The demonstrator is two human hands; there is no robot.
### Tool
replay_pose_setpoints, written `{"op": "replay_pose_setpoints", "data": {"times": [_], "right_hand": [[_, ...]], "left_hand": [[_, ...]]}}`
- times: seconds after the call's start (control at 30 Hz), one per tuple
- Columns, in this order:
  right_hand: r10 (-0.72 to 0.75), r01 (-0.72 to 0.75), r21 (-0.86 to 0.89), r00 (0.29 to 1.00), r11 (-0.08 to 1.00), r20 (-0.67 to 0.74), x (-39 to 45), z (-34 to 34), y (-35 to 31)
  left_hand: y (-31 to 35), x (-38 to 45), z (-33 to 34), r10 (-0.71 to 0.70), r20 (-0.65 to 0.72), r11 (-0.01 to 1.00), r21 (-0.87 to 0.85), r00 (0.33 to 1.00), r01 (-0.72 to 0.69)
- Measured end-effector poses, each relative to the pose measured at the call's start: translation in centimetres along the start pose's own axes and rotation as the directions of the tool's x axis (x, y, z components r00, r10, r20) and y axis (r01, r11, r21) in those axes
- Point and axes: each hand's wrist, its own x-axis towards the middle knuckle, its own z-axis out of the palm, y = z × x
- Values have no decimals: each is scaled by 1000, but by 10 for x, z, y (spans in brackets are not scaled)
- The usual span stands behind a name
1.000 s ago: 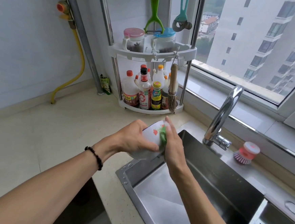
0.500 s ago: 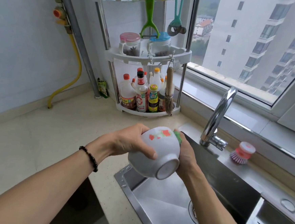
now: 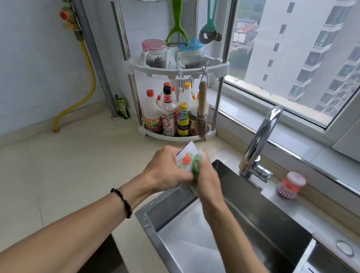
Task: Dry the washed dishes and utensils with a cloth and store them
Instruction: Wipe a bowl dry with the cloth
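Head view, bowl (image 3: 187, 158) over sink (image 3: 146, 217) edge

1. I face a pale speckled countertop (image 3: 53, 169) that runs back to a plain light wall (image 3: 25, 59).
2. A white corner rack (image 3: 175, 68) stands on the countertop in the far corner, with sauce bottles (image 3: 167, 116) on its lowest shelf.
3. Left of the rack a grey pipe (image 3: 89, 43) climbs the wall, and a yellow hose (image 3: 86, 81) curves down beside it.
4. Right of the rack a wide window (image 3: 299, 55) lets in soft grey daylight; tall apartment blocks (image 3: 324, 40) stand outside.
5. A steel sink (image 3: 242, 238) is set into the countertop in front of the rack, below the window, and a chrome tap (image 3: 260, 140) rises from its far rim.
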Motion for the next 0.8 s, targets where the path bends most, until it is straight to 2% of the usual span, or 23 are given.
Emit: {"op": "replay_pose_setpoints", "data": {"times": [0.03,0.07,0.2,0.23,0.3,0.37,0.43,0.5,0.57,0.6,0.63,0.67,0.7,0.77,0.8], "right_hand": [[87,-86,63,996,994,-16,3,-4,-5],[96,-96,61,995,994,-7,4,-5,-9],[-116,129,-269,991,954,63,-14,10,-7],[-113,131,-261,990,957,81,-15,11,-8],[-52,58,-70,995,996,84,-1,7,-11],[-45,49,-43,996,998,81,8,5,-13],[-130,151,-224,986,963,103,9,9,-5],[-179,190,-285,982,940,64,2,14,-3],[-104,111,-106,992,988,71,5,11,-5],[-22,22,5,997,1000,78,10,9,-8],[5,-8,42,997,999,81,10,6,-11],[-34,35,-13,996,999,86,9,6,-13],[-120,132,-150,989,980,91,6,6,-12],[-244,281,-392,959,876,143,-3,8,-8],[-270,316,-409,948,856,167,-5,9,-6]], "left_hand": [[-1,-2,1,3,7,1000,4,1000,-3],[-2,-2,2,5,-5,1000,3,1000,-5],[-10,8,-1,37,-124,990,139,992,-19],[-11,6,-1,45,-117,988,155,992,-27],[-10,3,-3,46,-54,993,114,997,-40],[-10,1,-4,32,-17,998,57,999,-31],[-10,5,-7,34,-34,997,64,999,-32],[-8,7,-9,44,-14,989,139,999,-41],[-5,2,-12,60,63,982,175,996,-70],[-5,0,-13,55,104,985,157,993,-71],[-7,-2,-14,43,128,990,125,991,-59],[-8,-2,-15,35,128,995,92,991,-47],[-11,-1,-17,32,112,997,69,993,-40],[-13,2,-19,15,100,995,100,995,-25],[-13,1,-19,13,115,992,121,993,-27]]}}
